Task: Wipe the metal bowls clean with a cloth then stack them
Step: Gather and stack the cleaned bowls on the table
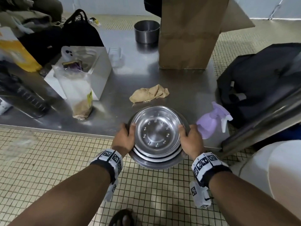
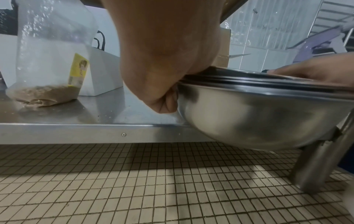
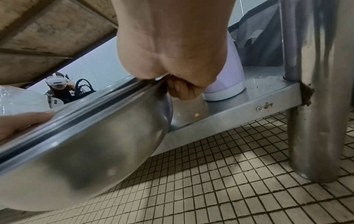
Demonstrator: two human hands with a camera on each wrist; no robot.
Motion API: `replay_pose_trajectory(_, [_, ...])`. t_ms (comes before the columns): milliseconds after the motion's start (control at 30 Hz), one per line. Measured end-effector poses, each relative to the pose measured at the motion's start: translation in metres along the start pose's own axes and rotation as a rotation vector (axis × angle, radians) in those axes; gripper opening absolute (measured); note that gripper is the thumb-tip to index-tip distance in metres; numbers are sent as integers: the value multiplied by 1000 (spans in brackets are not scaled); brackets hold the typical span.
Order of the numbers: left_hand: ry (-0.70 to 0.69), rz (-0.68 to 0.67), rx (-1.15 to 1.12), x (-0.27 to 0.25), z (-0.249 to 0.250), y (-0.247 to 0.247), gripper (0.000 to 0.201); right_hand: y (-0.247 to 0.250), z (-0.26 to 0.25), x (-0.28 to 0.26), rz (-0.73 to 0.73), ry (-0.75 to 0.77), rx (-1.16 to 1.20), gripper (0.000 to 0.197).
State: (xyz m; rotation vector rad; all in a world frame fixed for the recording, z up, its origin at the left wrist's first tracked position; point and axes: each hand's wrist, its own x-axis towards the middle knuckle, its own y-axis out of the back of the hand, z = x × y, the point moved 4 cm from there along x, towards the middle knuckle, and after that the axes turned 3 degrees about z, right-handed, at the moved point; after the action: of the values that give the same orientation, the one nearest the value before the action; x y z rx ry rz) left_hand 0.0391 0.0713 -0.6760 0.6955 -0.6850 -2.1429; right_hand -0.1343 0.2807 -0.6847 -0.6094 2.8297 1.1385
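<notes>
A nested stack of metal bowls (image 1: 157,136) hangs in the air at the near edge of the low steel shelf (image 1: 179,88), partly over the tiled floor. My left hand (image 1: 125,137) grips the stack's left rim, thumb inside the top bowl and fingers curled under. My right hand (image 1: 189,137) grips the right rim the same way. The left wrist view shows the bowls' rounded underside (image 2: 258,118) below my left hand (image 2: 164,97); the right wrist view shows the stack (image 3: 91,144) tilted below my right hand (image 3: 180,87). A crumpled tan cloth (image 1: 149,95) lies on the shelf just beyond the bowls.
A lilac spray bottle (image 1: 210,123) lies right of the bowls. A tall cardboard box (image 1: 189,33), a steel cup (image 1: 146,31), a white box (image 1: 91,74) and a plastic bag of brown powder (image 1: 81,101) stand behind. A dark bag (image 1: 260,84) and a steel leg (image 3: 314,106) are at right.
</notes>
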Motion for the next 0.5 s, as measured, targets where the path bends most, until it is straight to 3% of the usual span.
replay_pose_trajectory(300, [-54, 105, -91, 50, 8, -9, 60, -6, -16, 43, 36, 15, -18, 41])
replay_pose_trajectory(500, [-71, 144, -56, 81, 18, -10, 54, -18, -22, 74, 47, 14, -17, 52])
